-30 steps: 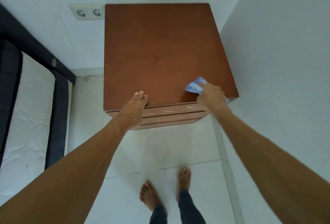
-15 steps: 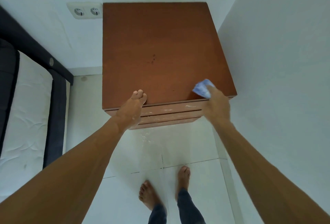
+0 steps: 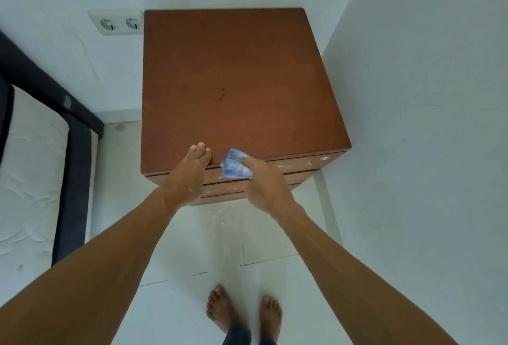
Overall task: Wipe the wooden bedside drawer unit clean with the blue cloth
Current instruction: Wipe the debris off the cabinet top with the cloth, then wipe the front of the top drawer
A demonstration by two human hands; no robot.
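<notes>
We find the square, reddish-brown wooden bedside drawer unit (image 3: 233, 83) standing in a corner, its back to one white wall and its right side close to another. The small, crumpled blue cloth (image 3: 233, 167) sits at the unit's front edge, draped from the lip of the top down onto the uppermost drawer front.

The right hand (image 3: 264, 179) holds the cloth, its fingers (image 3: 248, 163) curled over it and pressing it to the wood. We judge this placement deliberate, since pale white smears (image 3: 286, 166) run along the drawer fronts to the right of the cloth and the front faces appear to be the area in hand. The left hand (image 3: 192, 171) lies flat on the top at the front edge, fingers (image 3: 200, 149) straight, together and holding nothing. We judge that it steadies the unit against the push of the wiping.

Counted:
- one drawer unit, with what appear to be three stepped drawer fronts
- one cloth
- two hands
- one small cluster of dark specks (image 3: 222, 94) near the middle of the top
- one white double wall socket (image 3: 119, 23) with two outlets
- one dark bed frame (image 3: 74, 157) carrying one white quilted mattress (image 3: 30, 174)
- two bare feet (image 3: 220, 309) on the white tiled floor (image 3: 178, 303)
</notes>
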